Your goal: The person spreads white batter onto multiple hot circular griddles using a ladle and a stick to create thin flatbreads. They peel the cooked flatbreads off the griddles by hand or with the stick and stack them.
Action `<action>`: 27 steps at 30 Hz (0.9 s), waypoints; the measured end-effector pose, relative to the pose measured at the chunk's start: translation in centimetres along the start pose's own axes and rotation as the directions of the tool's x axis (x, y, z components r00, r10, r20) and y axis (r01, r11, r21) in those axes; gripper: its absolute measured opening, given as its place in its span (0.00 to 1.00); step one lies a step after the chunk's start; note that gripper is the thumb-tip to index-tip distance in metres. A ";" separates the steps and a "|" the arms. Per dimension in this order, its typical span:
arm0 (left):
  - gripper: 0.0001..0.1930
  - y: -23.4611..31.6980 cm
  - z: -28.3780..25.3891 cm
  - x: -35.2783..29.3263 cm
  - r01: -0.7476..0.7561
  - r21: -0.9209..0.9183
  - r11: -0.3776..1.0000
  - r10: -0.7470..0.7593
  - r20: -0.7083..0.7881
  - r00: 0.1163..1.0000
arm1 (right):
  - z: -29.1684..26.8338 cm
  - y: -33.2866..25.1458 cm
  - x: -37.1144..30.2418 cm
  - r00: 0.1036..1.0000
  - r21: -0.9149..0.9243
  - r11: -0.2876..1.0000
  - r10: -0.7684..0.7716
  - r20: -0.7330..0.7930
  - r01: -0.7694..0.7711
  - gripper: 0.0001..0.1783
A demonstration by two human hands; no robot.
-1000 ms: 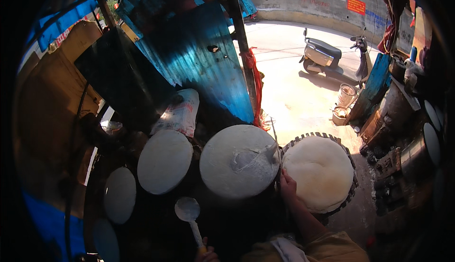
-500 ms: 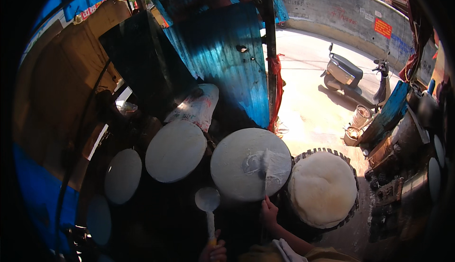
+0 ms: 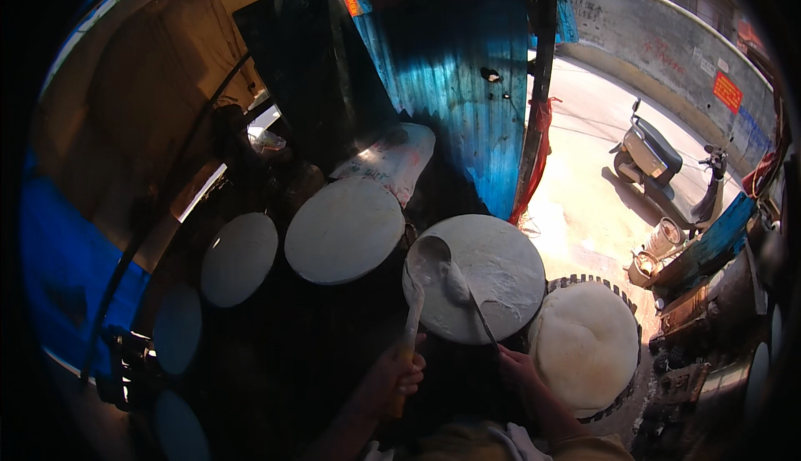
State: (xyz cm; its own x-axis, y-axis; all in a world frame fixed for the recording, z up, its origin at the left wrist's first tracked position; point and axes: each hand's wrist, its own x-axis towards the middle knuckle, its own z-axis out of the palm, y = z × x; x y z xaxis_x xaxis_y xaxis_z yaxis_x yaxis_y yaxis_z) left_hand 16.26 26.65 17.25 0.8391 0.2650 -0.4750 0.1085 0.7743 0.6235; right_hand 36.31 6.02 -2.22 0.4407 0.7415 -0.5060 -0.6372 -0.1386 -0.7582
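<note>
A ladle point(image 3: 429, 254) with a long pale handle and yellowish grip is held in my left hand point(image 3: 400, 369), its round bowl over the left part of a round griddle point(image 3: 509, 248). My right hand point(image 3: 517, 367) is closed round the thin handle of a spatula point(image 3: 478, 309). The spatula's white-coated blade is close beside the ladle's bowl; I cannot tell whether they touch. White batter point(image 3: 501, 282) lies thin and streaky over the griddle. Just right of it, a stack of pale round flatbreads point(image 3: 584, 344) rests on a dark, notched round base.
More round, pale-topped discs stand to the left, the largest point(image 3: 344, 231) beside the griddle. A whitish bag point(image 3: 392, 161) lies behind it. Blue corrugated sheeting point(image 3: 459, 102) rises at the back. Outside stand a scooter point(image 3: 659, 161) and buckets point(image 3: 663, 236).
My left hand has raised the ladle forward and right, over the griddle. The spatula has moved from the griddle's right part leftward to the ladle. The whole view has shifted.
</note>
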 end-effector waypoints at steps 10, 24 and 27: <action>0.12 -12.5 5.7 9.1 -0.022 0.141 0.990 0.074 -0.377 0.923 | 3.2 10.6 3.2 0.873 -0.054 0.884 -0.466 -0.139 0.464 0.19; 0.12 -1.4 -0.2 7.5 0.128 -0.749 0.650 0.109 0.258 0.960 | 12.6 -5.0 -0.1 0.645 -0.321 0.662 -0.744 -0.172 0.678 0.21; 0.14 1.4 -1.3 5.8 0.270 -0.849 0.454 0.129 0.362 0.923 | 12.1 -6.0 0.5 0.532 -0.575 0.527 -0.828 -0.179 0.626 0.20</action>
State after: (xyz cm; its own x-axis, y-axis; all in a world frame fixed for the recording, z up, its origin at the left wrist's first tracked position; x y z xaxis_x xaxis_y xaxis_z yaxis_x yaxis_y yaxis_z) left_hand 20.58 30.03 14.54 0.9817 0.1361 -0.1330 -0.1768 0.9112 -0.3722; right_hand 32.66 15.14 7.07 0.8749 0.3916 0.2848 0.3039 0.0138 -0.9526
